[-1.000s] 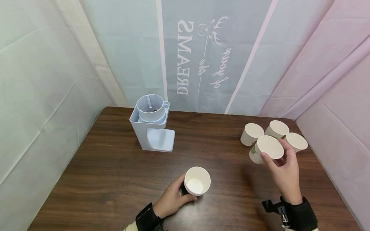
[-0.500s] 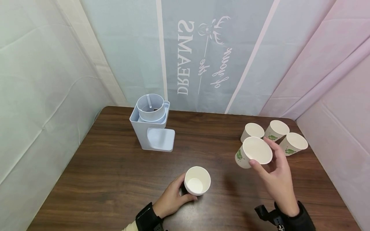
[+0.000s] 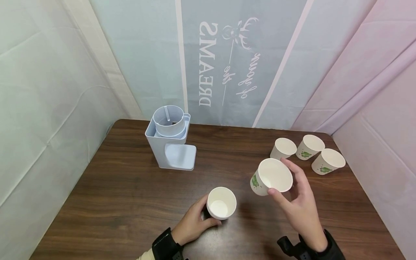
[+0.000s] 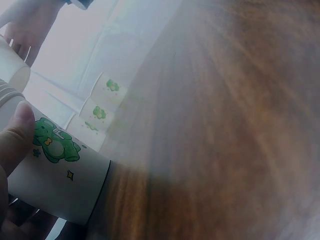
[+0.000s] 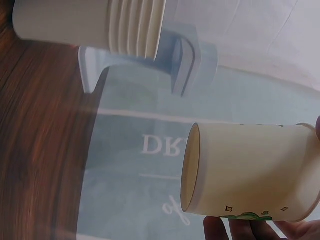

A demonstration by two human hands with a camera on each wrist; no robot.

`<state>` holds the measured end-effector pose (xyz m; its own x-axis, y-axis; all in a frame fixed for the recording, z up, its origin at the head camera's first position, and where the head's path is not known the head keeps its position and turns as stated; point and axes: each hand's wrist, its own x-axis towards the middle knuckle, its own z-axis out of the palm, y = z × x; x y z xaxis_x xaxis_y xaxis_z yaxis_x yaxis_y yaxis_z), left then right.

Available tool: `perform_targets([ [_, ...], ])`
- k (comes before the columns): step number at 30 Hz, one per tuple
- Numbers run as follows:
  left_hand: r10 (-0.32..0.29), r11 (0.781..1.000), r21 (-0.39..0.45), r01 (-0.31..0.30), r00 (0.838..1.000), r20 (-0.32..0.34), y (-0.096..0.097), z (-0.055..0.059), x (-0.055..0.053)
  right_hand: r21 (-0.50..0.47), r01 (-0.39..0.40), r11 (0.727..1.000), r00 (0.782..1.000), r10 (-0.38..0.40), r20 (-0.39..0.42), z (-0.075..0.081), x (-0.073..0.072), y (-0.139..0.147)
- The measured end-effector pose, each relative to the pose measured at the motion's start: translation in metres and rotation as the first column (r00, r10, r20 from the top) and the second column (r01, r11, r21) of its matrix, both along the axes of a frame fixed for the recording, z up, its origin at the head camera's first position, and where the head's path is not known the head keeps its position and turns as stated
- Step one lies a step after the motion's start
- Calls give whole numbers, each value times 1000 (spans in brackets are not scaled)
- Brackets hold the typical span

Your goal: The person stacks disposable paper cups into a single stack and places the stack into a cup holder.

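Note:
My left hand (image 3: 193, 224) curls round an upright stack of nested white paper cups (image 3: 222, 203) at the front middle of the table. Several stacked rims and a green cartoon print show on this stack (image 4: 65, 175) in the left wrist view. My right hand (image 3: 300, 206) holds one more white paper cup (image 3: 271, 177), thumb on one side of the rim and fingers on the other. That cup is tilted slightly, mouth up, and raised above the table to the right of the stack. Its base end (image 5: 190, 170) faces left in the right wrist view.
Three white paper cups with green prints stand at the back right: a left one (image 3: 283, 146), a rear one (image 3: 310, 147) and a right one (image 3: 329, 161). A pale blue plastic holder (image 3: 180, 157) with a round top stands at the back left. Curtains surround the brown table (image 3: 107, 202).
My right hand has carried its paper cup leftward and toward me, away from the three standing cups and closer to the stack. The left hand and its stack have stayed in place.

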<state>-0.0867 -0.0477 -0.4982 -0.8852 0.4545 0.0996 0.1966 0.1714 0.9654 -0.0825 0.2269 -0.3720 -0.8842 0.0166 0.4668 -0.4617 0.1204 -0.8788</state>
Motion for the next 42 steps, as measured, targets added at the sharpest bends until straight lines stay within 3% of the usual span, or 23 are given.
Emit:
perform_targets([
  [9, -10, 1000, 8, 10, 1000, 4, 0, 0, -1, 12, -67, 998, 997, 68, -46, -4, 4, -16],
  [25, -25, 1000, 6, 25, 1000, 1, 0, 1, -2, 159, -109, 981, 991, 95, 98, -3, 13, -43],
  [35, -17, 1000, 4, 17, 1000, -24, 0, 1, -1, 166, -192, 967, 978, 175, 109, -14, 15, -54],
  [42, -5, 1000, -3, 5, 1000, -16, 1, 0, -1, 187, -198, 962, 977, 179, 115, -23, 11, -58],
])
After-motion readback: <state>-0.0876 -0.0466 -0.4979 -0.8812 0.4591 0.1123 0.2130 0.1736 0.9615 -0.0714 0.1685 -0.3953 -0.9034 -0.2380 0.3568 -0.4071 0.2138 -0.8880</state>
